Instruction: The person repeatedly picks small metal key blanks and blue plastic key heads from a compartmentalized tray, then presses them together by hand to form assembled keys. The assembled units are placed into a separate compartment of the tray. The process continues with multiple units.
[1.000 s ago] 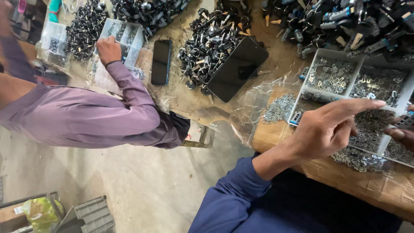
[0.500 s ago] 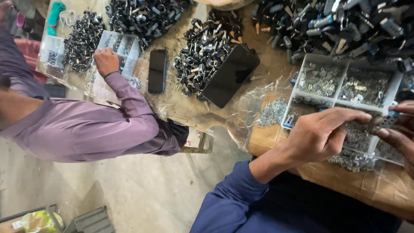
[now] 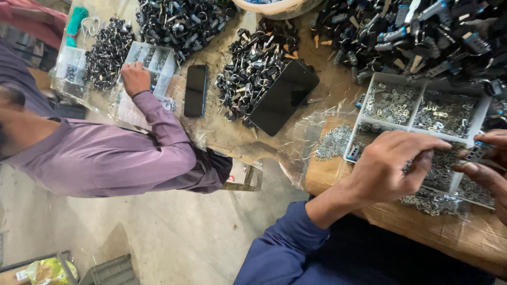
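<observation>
The left hand, at the end of a dark blue sleeve, reaches over the near edge of a white plastic divided tray filled with small silver metal clips. Its fingers are curled with the forefinger stretched toward the right hand, thumb tucked under; whether its grip pinches a clip cannot be told, since the fingertips hide what lies beneath. The right hand enters from the frame's edge and pinches a small dark piece with a blue end between thumb and fingers, just above the tray's nearer compartments.

The tray sits on a brown wooden tabletop under a crumpled clear plastic sheet — loose clips lie spilled beside it. Beyond it lies a heap of dark metal lock parts.

Across the gap, another person in a mauve long-sleeved shirt rests a closed fist on a second clear compartment box. Nearby lie a black phone and a larger black tablet, the tablet leaning on a pile of black metal rings.
</observation>
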